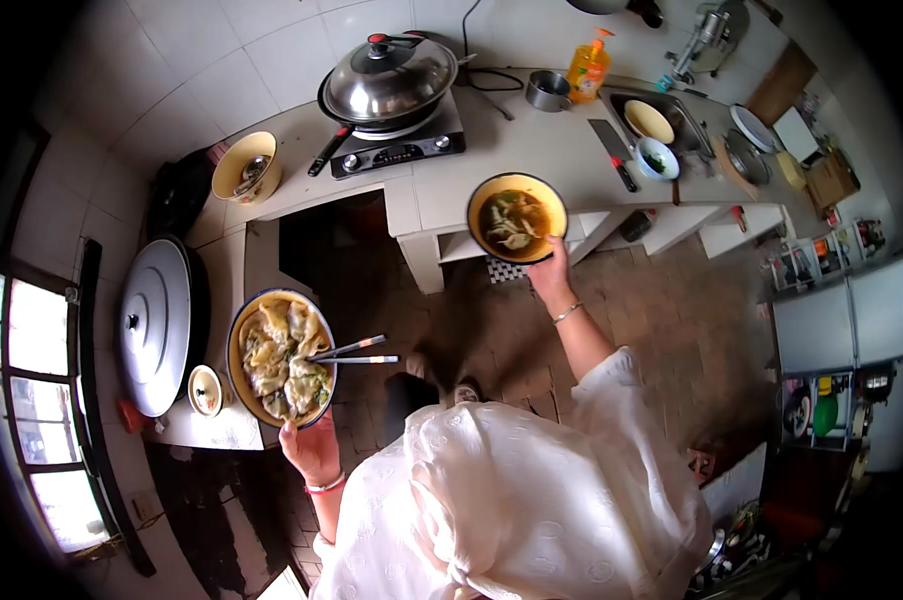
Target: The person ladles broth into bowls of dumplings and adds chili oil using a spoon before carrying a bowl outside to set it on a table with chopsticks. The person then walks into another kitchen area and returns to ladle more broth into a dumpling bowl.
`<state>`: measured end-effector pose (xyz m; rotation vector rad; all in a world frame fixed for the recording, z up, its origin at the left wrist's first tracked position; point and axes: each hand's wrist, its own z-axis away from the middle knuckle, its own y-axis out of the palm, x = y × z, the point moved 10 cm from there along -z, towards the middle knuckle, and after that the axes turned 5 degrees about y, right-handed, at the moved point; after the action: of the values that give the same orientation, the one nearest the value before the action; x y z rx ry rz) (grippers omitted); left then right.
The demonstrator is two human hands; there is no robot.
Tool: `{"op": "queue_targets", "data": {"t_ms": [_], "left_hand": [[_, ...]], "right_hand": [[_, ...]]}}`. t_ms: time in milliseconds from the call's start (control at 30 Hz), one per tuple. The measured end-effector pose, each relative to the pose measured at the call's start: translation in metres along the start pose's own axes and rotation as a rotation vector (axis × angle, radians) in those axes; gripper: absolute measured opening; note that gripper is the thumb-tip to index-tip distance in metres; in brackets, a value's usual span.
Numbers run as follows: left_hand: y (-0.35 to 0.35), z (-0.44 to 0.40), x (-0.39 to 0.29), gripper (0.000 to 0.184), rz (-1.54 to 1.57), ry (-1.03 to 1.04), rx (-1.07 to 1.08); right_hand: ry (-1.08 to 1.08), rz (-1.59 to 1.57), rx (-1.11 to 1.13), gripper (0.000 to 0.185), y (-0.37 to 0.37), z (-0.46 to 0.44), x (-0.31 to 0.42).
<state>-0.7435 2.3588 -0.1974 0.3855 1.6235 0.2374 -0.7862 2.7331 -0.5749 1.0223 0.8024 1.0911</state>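
My left hand (313, 452) grips the lower rim of a yellow bowl of dumplings (283, 360), with the thumb over its edge. A pair of chopsticks (356, 354) rests in that bowl and sticks out to the right. Farther forward and to the right, my right hand (549, 270) holds a second yellow bowl (517, 220) with a dark rim, the thumb at its edge. Brown broth and some pale food pieces lie inside it. Both bowls are held up in the air, with fingers hidden underneath.
A lidded wok (389, 85) sits on an induction cooker (398, 145). Along the counter are a yellow pot (247, 168), a knife (612, 150), an orange soap bottle (588, 68) and a sink (686, 125). A large lidded pan (158, 325) stands at the left.
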Motion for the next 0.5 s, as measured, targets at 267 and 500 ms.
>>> {"op": "queue_targets", "data": {"t_ms": [267, 500], "left_hand": [[0.017, -0.076, 0.015, 0.066, -0.009, -0.103, -0.046], [0.047, -0.170, 0.025, 0.073, -0.011, -0.087, 0.036]], "right_hand": [[-0.063, 0.042, -0.166, 0.034, -0.036, -0.077, 0.031], [-0.141, 0.023, -0.277, 0.022, -0.038, -0.117, 0.067]]}}
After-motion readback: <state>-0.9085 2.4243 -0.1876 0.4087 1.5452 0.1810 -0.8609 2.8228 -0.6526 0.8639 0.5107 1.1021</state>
